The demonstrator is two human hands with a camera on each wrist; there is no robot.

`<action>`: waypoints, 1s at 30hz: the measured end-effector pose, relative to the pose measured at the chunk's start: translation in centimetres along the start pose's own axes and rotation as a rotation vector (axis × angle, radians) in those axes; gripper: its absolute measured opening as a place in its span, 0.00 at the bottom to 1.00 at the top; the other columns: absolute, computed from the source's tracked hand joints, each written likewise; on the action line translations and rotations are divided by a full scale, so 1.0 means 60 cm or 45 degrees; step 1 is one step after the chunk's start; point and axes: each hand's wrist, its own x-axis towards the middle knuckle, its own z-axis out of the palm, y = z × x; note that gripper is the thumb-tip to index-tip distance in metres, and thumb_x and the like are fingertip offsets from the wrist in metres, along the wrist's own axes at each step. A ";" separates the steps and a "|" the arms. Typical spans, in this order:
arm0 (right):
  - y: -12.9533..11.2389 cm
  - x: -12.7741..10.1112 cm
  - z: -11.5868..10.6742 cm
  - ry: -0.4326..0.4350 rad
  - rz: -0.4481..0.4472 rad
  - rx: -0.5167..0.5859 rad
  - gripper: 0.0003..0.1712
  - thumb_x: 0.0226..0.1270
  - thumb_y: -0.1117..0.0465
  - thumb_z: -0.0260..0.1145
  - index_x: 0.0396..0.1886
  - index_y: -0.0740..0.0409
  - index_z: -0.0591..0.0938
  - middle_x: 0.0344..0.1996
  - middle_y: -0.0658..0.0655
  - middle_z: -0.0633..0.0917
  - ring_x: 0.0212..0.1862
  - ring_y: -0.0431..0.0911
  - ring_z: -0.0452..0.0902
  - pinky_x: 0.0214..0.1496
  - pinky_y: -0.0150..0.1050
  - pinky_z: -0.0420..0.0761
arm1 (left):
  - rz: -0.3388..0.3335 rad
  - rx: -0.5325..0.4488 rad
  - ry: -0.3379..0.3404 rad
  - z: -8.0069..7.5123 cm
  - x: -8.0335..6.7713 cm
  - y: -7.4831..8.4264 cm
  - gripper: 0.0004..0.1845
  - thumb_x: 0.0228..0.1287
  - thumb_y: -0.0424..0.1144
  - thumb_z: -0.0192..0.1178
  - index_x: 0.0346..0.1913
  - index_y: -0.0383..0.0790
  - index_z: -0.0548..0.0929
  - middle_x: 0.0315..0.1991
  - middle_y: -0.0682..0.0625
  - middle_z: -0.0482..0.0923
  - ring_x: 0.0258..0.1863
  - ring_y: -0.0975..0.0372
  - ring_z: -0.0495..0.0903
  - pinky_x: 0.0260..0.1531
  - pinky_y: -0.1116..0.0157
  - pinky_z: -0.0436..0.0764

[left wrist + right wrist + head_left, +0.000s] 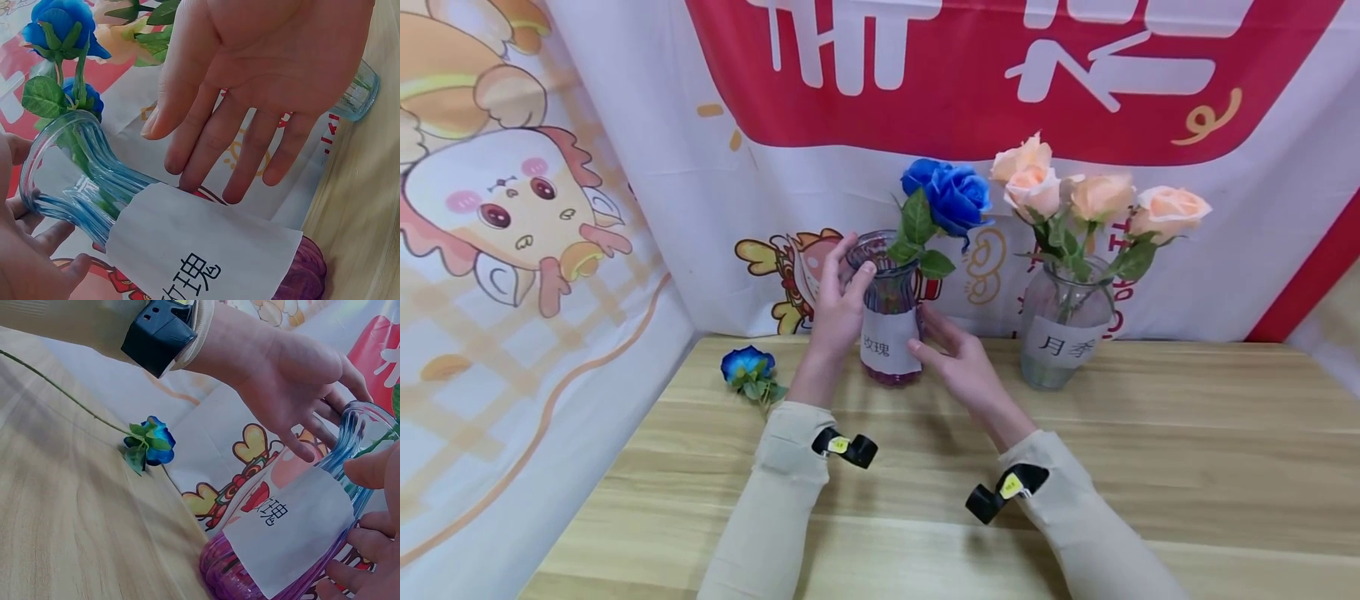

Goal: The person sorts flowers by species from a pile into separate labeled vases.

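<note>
A ribbed glass vase [891,292] with a purple base and a white paper label [206,244] stands upright near the back of the table. Two blue roses [951,196] with green leaves lean out of it to the right. My left hand [841,304] holds the vase's neck just below the rim, thumb in front and fingers behind. On the vase's other side, my right hand [958,358] has its fingers loosely extended along the lower body, thumb near the label's edge. In the left wrist view, the right palm faces the camera with straight fingers.
Another blue rose [748,371] lies on the wooden table [1187,475], left of my left forearm. To the right stands a clear labelled vase [1052,375] holding several peach roses [1101,197]. A printed cloth backdrop [685,208] hangs right behind the table.
</note>
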 end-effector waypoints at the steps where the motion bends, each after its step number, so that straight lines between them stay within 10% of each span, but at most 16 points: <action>1: 0.000 0.000 0.000 -0.005 0.002 0.002 0.40 0.81 0.53 0.64 0.86 0.46 0.59 0.85 0.51 0.62 0.85 0.52 0.57 0.86 0.56 0.61 | -0.004 0.001 0.002 0.000 0.000 0.000 0.32 0.84 0.45 0.52 0.84 0.50 0.58 0.80 0.48 0.65 0.77 0.57 0.69 0.80 0.54 0.69; 14: 0.000 0.001 -0.003 -0.029 0.049 0.023 0.40 0.81 0.53 0.63 0.86 0.42 0.58 0.85 0.48 0.62 0.86 0.49 0.56 0.87 0.53 0.58 | -0.102 0.079 0.115 -0.015 -0.014 0.039 0.33 0.82 0.49 0.56 0.83 0.52 0.61 0.84 0.50 0.60 0.84 0.57 0.60 0.84 0.54 0.62; 25: -0.003 0.003 -0.004 -0.039 0.065 0.037 0.40 0.82 0.53 0.62 0.87 0.44 0.57 0.85 0.47 0.62 0.86 0.48 0.57 0.88 0.52 0.58 | -0.393 -0.223 0.482 -0.090 -0.090 0.059 0.25 0.78 0.43 0.63 0.73 0.43 0.76 0.65 0.52 0.84 0.61 0.63 0.84 0.55 0.69 0.85; 30: -0.001 0.003 -0.006 -0.040 0.070 0.027 0.40 0.83 0.54 0.61 0.87 0.44 0.57 0.85 0.47 0.61 0.86 0.48 0.57 0.88 0.53 0.57 | -0.532 -0.171 0.560 -0.136 -0.138 0.055 0.20 0.77 0.41 0.65 0.67 0.44 0.79 0.51 0.62 0.88 0.50 0.70 0.88 0.52 0.71 0.86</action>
